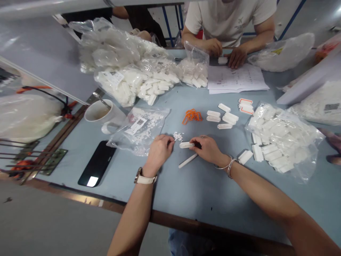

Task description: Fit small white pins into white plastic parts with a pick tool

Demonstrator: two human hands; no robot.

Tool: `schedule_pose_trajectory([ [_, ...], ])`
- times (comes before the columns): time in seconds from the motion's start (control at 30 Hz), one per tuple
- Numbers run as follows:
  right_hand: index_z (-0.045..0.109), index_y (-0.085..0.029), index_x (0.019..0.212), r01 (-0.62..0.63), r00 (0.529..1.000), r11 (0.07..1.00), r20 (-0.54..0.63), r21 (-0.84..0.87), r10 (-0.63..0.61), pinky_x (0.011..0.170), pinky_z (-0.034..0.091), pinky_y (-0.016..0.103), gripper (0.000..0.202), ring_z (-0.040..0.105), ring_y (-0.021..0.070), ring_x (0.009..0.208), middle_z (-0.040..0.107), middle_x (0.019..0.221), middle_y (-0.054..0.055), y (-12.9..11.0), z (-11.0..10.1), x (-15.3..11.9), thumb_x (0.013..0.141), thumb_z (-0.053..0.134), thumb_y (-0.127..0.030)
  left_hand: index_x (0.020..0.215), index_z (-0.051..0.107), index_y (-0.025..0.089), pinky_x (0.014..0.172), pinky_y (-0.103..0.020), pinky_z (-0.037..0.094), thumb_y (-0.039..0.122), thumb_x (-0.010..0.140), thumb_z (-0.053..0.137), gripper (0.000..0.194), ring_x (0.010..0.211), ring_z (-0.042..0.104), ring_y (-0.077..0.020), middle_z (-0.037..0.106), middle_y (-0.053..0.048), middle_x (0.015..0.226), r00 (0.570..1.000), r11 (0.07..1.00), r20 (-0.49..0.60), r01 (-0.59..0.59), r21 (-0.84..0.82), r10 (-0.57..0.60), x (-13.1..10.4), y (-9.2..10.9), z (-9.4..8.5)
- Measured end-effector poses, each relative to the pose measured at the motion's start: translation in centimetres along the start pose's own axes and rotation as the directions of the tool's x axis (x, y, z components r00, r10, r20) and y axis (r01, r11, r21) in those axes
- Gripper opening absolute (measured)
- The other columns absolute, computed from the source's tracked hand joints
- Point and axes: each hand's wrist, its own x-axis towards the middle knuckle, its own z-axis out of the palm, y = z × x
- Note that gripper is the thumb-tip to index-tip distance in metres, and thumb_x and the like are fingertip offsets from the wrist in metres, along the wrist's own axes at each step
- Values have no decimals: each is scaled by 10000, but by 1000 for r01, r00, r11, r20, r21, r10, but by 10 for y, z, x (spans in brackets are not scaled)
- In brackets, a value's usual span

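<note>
Gripping slim plastic piece in right hand; pinching with left hand, cannot tell on what. Toward left edge of surface: mug with spoon, crinkled bag of white bits.

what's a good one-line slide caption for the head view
Right hand holding a small white piece, left hand beside a pile of tiny white bits on a blue tabletop.

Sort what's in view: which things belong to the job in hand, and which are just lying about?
Likely part of the job:
white oblong plastic part, held in the right hand
tiny white pieces beside the left hand
loose orange plastic frames
clear plastic bag of white parts

Apparently just lying about:
black rectangular phone
white round mug with a metal spoon
</note>
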Motion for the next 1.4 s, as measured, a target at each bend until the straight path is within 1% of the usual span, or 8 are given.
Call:
schedule_pose_trajectory([
  [0.13, 672, -198, 930, 4, 1000, 1000, -14, 14, -4, 732, 402, 265, 133, 604, 163, 812, 695, 830, 24, 0, 0, 0, 798, 692, -206, 704, 610, 184, 719, -347, 463, 190, 785, 488, 147, 736, 572, -223, 622, -66, 711, 998, 999, -49, 32, -39, -34, 0, 3, -2],
  [0.3, 675, -197, 924, 11, 1000, 1000, -13, 19, -11, 721, 400, 259, 122, 594, 152, 789, 679, 807, 19, 0, -1, -1, 802, 680, -194, 674, 607, 182, 547, -248, 423, 208, 719, 561, 70, 536, 515, -127, 595, 12, 596, 971, 905, -16, 215, -367, -237, -1, 15, -13],
  [0.43, 684, -193, 931, 19, 1000, 1000, -4, 9, -19, 704, 398, 257, 138, 586, 149, 755, 675, 766, 14, 0, -1, -1, 793, 686, -190, 726, 640, 172, 562, -231, 431, 246, 738, 599, 86, 567, 533, -116, 596, 14, 621, 983, 839, 18, 168, -517, -185, -4, 25, -18],
  [0.6, 693, -190, 934, 46, 997, 999, -62, -5, -47, 732, 420, 266, 149, 606, 158, 769, 693, 765, 22, 1, 2, -2, 784, 690, -188, 769, 638, 181, 624, -238, 454, 236, 797, 591, 78, 655, 571, -131, 610, -2, 691, 998, 913, -56, -55, -404, 35, -7, 37, -13],
  [0.7, 693, -201, 912, 72, 992, 997, -98, -11, -73, 751, 431, 268, 130, 619, 163, 788, 703, 783, 21, 3, 5, -3, 783, 694, -204, 778, 623, 188, 652, -256, 472, 221, 826, 562, 85, 705, 583, -152, 629, -19, 726, 993, 936, -77, -115, -333, 95, -9, 42, -11],
  [1.2, 667, -210, 909, 186, 973, 980, -128, -69, -194, 833, 449, 303, 95, 627, 183, 872, 721, 928, 42, 6, 9, -6, 829, 630, -177, 732, 587, 188, 672, -266, 476, 196, 856, 530, 136, 714, 584, -158, 610, -22, 694, 986, 965, -126, -134, -225, 108, -12, 47, -2],
  [1.33, 666, -203, 891, 220, 962, 973, -149, -70, -228, 852, 460, 314, 105, 627, 185, 887, 719, 964, 53, 6, 9, -6, 828, 608, -142, 810, 611, 184, 709, -284, 488, 218, 816, 605, 35, 760, 598, -169, 636, -29, 752, 986, 960, -164, -77, -270, 33, -10, 46, 0],
  [1.4, 663, -210, 915, 233, 959, 970, -150, -62, -240, 856, 464, 321, 127, 627, 182, 889, 718, 971, 50, 6, 8, -6, 839, 589, -141, 893, 627, 185, 748, -318, 494, 268, 787, 651, 137, 813, 606, -189, 665, -48, 840, 987, 953, -158, -25, -303, -24, -8, 44, -1],
])
